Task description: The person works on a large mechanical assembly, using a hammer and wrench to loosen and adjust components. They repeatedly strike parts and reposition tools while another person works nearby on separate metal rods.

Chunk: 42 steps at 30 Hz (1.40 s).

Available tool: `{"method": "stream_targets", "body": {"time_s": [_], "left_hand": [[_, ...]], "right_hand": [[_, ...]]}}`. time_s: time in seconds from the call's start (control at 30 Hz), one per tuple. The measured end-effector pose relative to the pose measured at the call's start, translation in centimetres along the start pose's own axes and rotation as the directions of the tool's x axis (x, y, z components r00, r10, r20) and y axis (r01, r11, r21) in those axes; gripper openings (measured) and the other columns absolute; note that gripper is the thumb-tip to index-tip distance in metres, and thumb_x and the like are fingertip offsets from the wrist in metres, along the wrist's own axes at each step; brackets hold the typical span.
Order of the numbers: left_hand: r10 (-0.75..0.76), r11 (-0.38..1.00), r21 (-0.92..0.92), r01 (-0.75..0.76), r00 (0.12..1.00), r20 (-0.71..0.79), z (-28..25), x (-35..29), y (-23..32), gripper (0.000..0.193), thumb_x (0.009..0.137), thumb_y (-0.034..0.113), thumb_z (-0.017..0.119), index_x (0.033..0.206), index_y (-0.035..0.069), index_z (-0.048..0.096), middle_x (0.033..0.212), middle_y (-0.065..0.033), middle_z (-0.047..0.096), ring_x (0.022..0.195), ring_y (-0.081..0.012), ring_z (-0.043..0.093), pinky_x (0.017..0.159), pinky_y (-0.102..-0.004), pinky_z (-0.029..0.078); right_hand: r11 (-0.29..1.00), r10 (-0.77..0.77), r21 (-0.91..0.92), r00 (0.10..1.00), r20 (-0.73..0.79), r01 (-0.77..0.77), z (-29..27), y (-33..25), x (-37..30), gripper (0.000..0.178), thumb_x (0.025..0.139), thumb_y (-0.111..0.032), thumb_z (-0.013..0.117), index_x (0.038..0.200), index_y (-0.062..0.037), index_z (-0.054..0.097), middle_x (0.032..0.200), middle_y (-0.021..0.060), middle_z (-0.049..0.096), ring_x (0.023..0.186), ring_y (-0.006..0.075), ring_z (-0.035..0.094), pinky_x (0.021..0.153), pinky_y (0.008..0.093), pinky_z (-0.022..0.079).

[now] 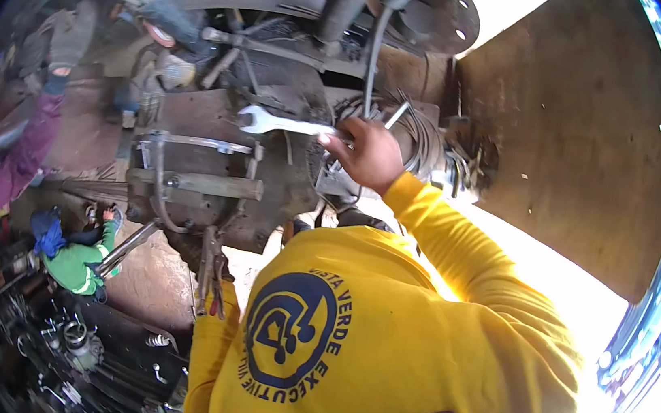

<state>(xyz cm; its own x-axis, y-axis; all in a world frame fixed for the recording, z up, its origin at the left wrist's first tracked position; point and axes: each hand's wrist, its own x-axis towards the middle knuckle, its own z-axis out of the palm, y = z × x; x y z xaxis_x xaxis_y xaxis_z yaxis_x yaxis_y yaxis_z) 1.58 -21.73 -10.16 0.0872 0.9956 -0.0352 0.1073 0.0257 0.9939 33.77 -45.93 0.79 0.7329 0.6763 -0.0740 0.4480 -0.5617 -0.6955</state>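
Observation:
My right hand (373, 154) is closed around a silver open-end wrench (287, 125). The wrench's jaw points left, over a worn, dark metal surface (293, 178). Just left of the wrench, a bent metal frame (160, 187) with a flat crossbar (215, 185) lies on that surface. My left hand (219, 269) is low beside the surface's near edge, at the end of a yellow sleeve. A plier-like tool with long grey handles (206, 282) hangs in front of it. The tool and shadow hide its fingers, so its grip cannot be made out.
Coiled cable (418, 135) lies beyond my right hand. A large brown panel (575, 136) stands at right. Pipes and curved metal parts (248, 1) crowd the far side. At left are a co-worker's purple sleeve (27, 147) and a crouching person in green (75, 263), near scattered tools and parts (82, 345).

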Motion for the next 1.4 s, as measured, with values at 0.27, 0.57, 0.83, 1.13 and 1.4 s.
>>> {"method": "stream_targets", "body": {"time_s": [0.27, 0.57, 0.83, 1.13, 1.4], "left_hand": [[0.021, 0.999, 0.025, -0.023, 0.996, 0.081, -0.3, 1.0, 0.9, 0.06, 0.093, 0.027, 0.068, 0.143, 0.0, 0.048, 0.136, -0.0164, 0.057, 0.118, -0.0268, 0.059, 0.099, -0.0369, 0.052], [0.295, 0.785, 0.471, -0.403, 0.911, 0.288, -1.6, 0.6, 2.7, 0.062, 0.094, 0.038, 0.069, 0.138, 0.0, 0.05, 0.128, -0.018, 0.059, 0.111, -0.0298, 0.062, 0.094, -0.0399, 0.055], [0.125, 0.891, 0.402, -0.209, 0.966, 0.225, -0.5, -1.4, 2.6, 0.064, 0.095, 0.053, 0.067, 0.134, 0.005, 0.053, 0.123, -0.0162, 0.061, 0.105, -0.0314, 0.064, 0.09, -0.0452, 0.056], [-0.338, 0.874, -0.314, 0.37, 0.929, 0.154, -1.7, 1.7, -2.8, 0.071, 0.101, 0.061, 0.054, 0.147, 0.007, 0.046, 0.138, -0.0129, 0.055, 0.119, -0.026, 0.057, 0.095, -0.0403, 0.053], [-0.423, 0.882, -0.149, 0.448, 0.89, 0.173, -0.6, -1.7, 4.3, 0.086, 0.099, 0.066, 0.054, 0.158, 0.007, 0.035, 0.148, -0.0129, 0.05, 0.126, -0.0233, 0.052, 0.104, -0.0358, 0.045]], "right_hand": [[0.721, 0.688, 0.096, 0.725, 0.02, -0.686, 6.8, 16.4, -16.6, 0.041, 0.106, -0.038, 0.057, 0.108, -0.0002, 0.071, 0.083, 0.0104, 0.07, 0.08, 0.0237, 0.067, 0.074, 0.0363, 0.051], [0.943, 0.25, -0.274, 0.947, 0.203, -0.19, 15.9, 33.4, -22.5, 0.035, 0.093, -0.028, 0.059, 0.121, -0.0077, 0.055, 0.089, 0.0089, 0.058, 0.08, 0.0283, 0.056, 0.072, 0.0407, 0.046], [0.899, 0.257, -0.43, 0.893, 0.371, -0.08, 19.9, 41.9, -17.3, 0.106, 0.06, -0.034, 0.092, 0.149, 0.0011, 0.045, 0.116, 0.0067, 0.066, 0.11, 0.0265, 0.062, 0.09, 0.038, 0.053], [0.942, 0.332, -0.177, 0.878, 0.344, -0.286, 13.8, 29.1, -13.7, 0.036, 0.095, -0.014, 0.063, 0.129, -0.0034, 0.063, 0.105, 0.0167, 0.066, 0.088, 0.0333, 0.068, 0.067, 0.0446, 0.061], [0.939, 0.316, -0.251, 0.874, 0.369, -0.234, 15.4, 38.2, -16.7, 0.05, 0.09, -0.011, 0.064, 0.138, -0.0023, 0.056, 0.11, 0.02, 0.069, 0.1, 0.0387, 0.068, 0.084, 0.047, 0.059]]}}
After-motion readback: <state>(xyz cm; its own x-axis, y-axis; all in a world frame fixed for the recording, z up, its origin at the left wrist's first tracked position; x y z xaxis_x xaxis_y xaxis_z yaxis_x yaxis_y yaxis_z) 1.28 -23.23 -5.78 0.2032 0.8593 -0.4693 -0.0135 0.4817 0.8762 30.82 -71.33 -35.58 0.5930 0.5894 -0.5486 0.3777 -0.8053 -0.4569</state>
